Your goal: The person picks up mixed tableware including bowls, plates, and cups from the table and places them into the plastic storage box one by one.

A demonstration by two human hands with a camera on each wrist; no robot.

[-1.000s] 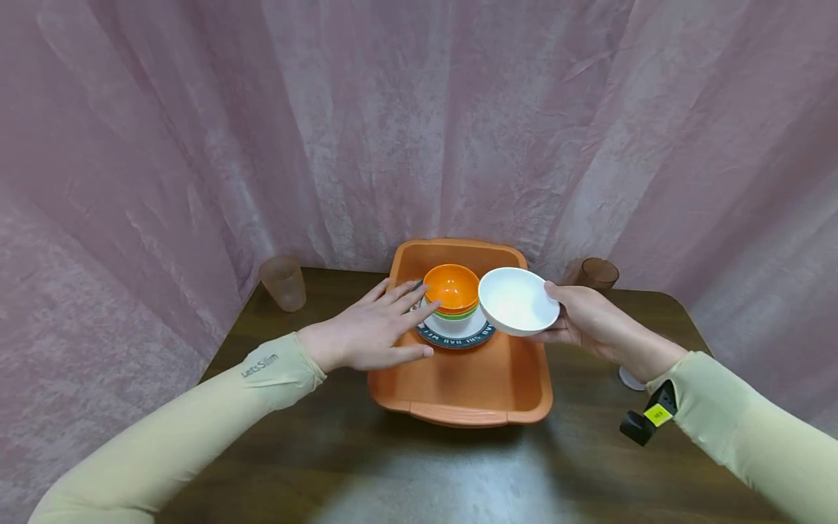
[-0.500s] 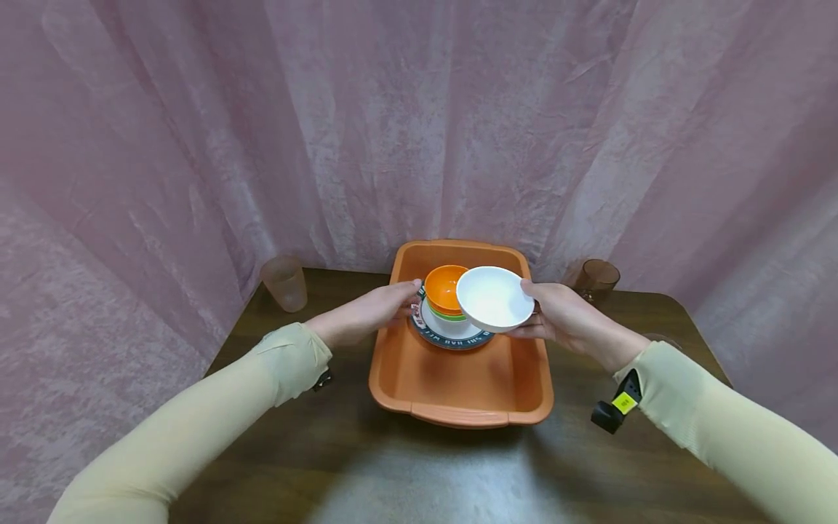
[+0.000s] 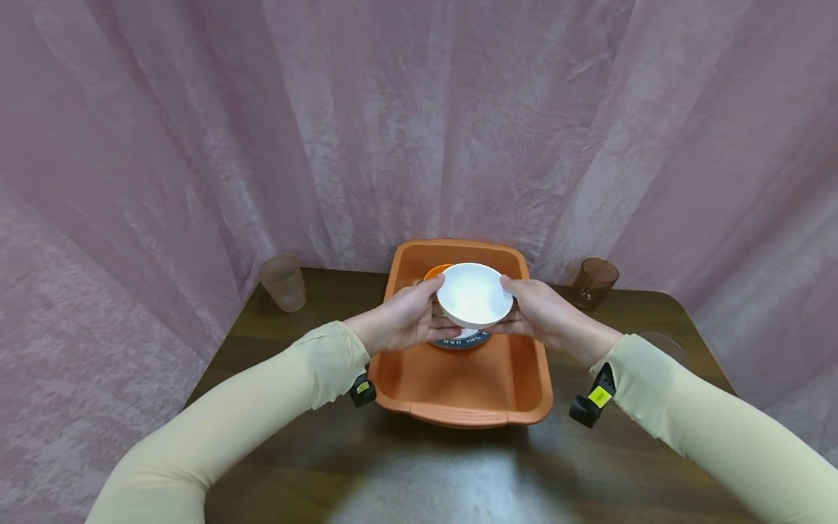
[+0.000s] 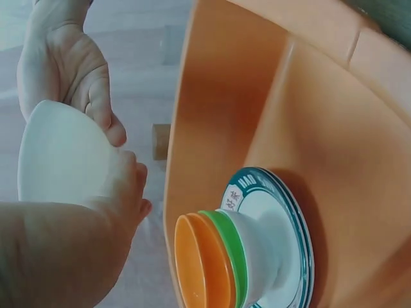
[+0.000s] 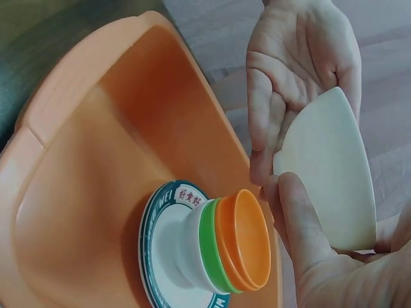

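A white bowl [image 3: 474,295] is held up in both hands above the orange basin. At its left side my left hand [image 3: 407,319] grips it, thumb at the rim and fingers spread beneath. My right hand [image 3: 546,314] holds the opposite side the same way. Both wrist views show the bowl from its side, apart from the stack below. That stack has an orange bowl [image 5: 252,239] on top, then a green bowl [image 5: 210,247] and a white bowl [image 5: 191,249] at the bottom. It stands on round plates with a dark green lettered rim [image 4: 297,208], inside the basin [image 3: 458,378].
On the brown table [image 3: 445,480], a frosted cup [image 3: 283,284] stands at the back left. A brown see-through cup [image 3: 596,282] is at the back right, and a clear round piece [image 3: 663,345] lies partly behind the right forearm. A pink curtain [image 3: 419,131] hangs behind.
The white bowl has moved left in my right hand until it covers most of the stack in the head view. My left hand has turned from palm-down and taken hold of the bowl's left side.
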